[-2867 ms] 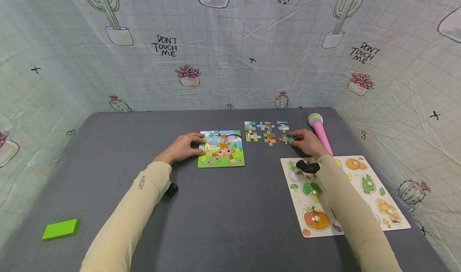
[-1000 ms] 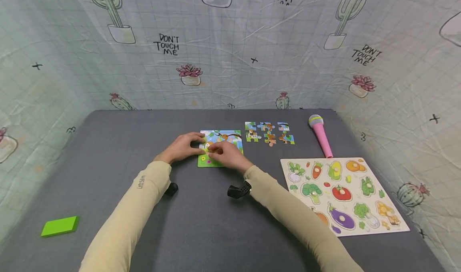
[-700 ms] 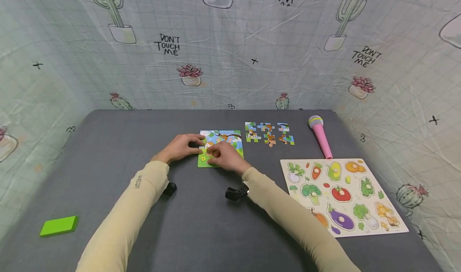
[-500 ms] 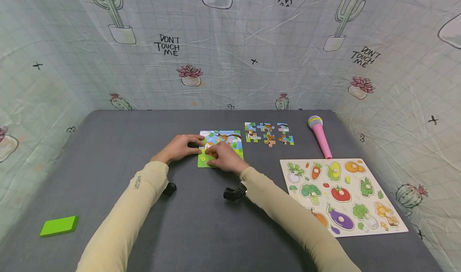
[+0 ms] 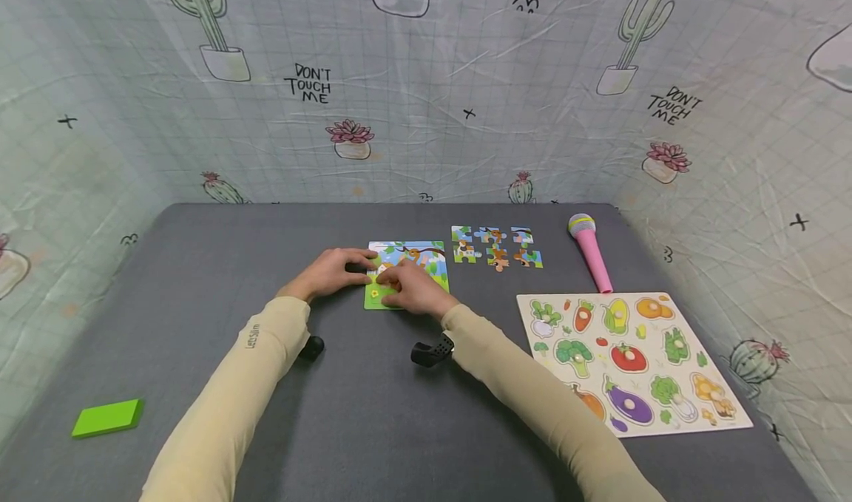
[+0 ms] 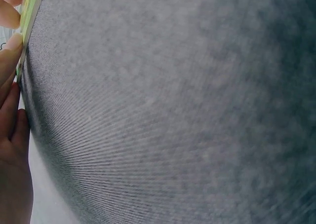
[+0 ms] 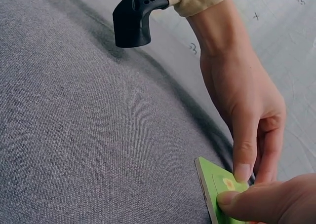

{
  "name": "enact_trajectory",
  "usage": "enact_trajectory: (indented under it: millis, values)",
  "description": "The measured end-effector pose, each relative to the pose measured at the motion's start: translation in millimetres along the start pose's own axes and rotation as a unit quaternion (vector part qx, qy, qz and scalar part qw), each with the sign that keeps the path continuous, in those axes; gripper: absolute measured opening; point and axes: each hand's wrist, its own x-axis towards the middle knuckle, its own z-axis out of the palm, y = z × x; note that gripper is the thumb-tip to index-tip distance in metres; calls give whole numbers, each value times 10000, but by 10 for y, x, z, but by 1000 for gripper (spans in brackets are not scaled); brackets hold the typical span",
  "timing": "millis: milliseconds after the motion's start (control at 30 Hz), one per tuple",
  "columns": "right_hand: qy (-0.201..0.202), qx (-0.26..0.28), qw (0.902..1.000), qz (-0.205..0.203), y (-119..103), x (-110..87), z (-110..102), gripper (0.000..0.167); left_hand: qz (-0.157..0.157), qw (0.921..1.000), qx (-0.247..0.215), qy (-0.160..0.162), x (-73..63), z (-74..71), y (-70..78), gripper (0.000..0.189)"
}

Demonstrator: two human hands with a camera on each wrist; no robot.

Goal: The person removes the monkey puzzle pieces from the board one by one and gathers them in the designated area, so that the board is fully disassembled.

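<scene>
A square jigsaw puzzle [image 5: 435, 267] with a monkey picture lies near the table's back middle. My left hand [image 5: 330, 271] holds its left edge, thumb nearer me and fingers farther back. Over the puzzle's lower left, my right hand [image 5: 416, 287] touches the surface with thumb and fingertips. In the right wrist view, the right thumb [image 7: 256, 202] lies on the green border by a yellow flower, near the left thumb [image 7: 244, 155]. Whether the right fingers pinch a piece is hidden. Several loose puzzle pieces [image 5: 495, 254] lie in two rows to the right.
A pink toy microphone [image 5: 591, 256] lies right of the loose pieces. Nearer me on that side is a vegetable peg board [image 5: 586, 317], partly behind my right forearm. A flat green block [image 5: 106, 418] sits at the front left. Patterned cloth [image 5: 426, 88] walls the table's back and sides.
My right hand has moved left from the loose pieces onto the puzzle, then shifted slightly farther left there. My left hand has stayed at the puzzle's left edge. The loose pieces look unmoved.
</scene>
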Motion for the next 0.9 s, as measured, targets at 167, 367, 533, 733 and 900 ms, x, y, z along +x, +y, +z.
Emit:
enact_trajectory:
  millis: [167, 367, 533, 733, 900]
  values:
    - [-5, 68, 10000, 55, 3, -3, 13, 39, -29, 10000, 35, -40, -5, -13, 12, 28]
    - [5, 129, 9998, 130, 11, -7, 30, 37, 54, 10000, 72, -22, 0, -22, 32, 28]
    - [124, -26, 9999, -13, 10, -19, 38, 34, 57, 9999, 135, -10, 2, -29, 23, 28]
    - [198, -156, 9996, -137, 8, -32, 44, 29, 66, 9999, 148, -31, -4, -31, 24, 28]
    - [246, -175, 9994, -167, 28, -39, 51, 28, 87, 9998, 180, -23, 4, -15, 30, 28]
